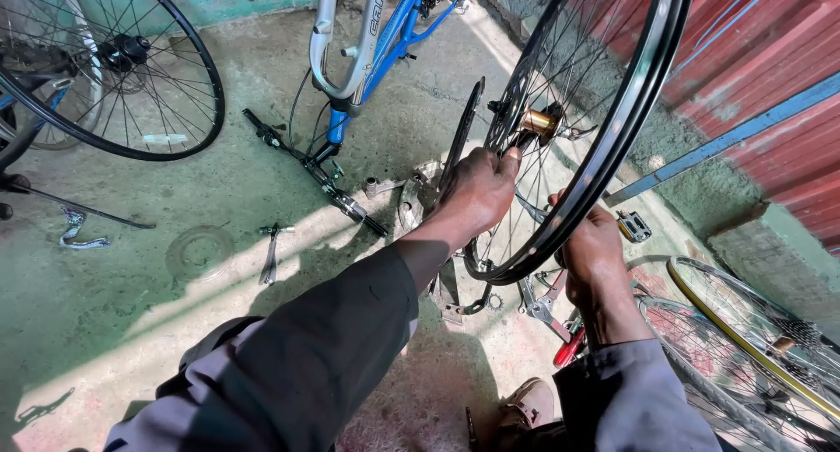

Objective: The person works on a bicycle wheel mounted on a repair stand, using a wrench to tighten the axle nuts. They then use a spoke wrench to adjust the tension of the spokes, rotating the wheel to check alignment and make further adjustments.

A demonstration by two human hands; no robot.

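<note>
A black-rimmed bicycle wheel [612, 128] stands upright in front of me, its brass-coloured hub [540, 122] near the middle of the spokes. My left hand [477, 192] reaches to the near side of the wheel, with its fingers closed on a black disc-shaped part [464, 133] next to the hub. My right hand [593, 246] is behind the lower rim, fingers wrapped around the rim and spokes. Both arms wear grey sleeves.
A blue and silver bicycle frame [376, 41] stands ahead. Another wheel [122, 67] leans at the far left. Handlebar parts [315, 168], a wrench [269, 258] and a clear disc [199, 252] lie on the concrete floor. More wheels [752, 347] lie at the lower right, beside red-handled pliers [569, 347].
</note>
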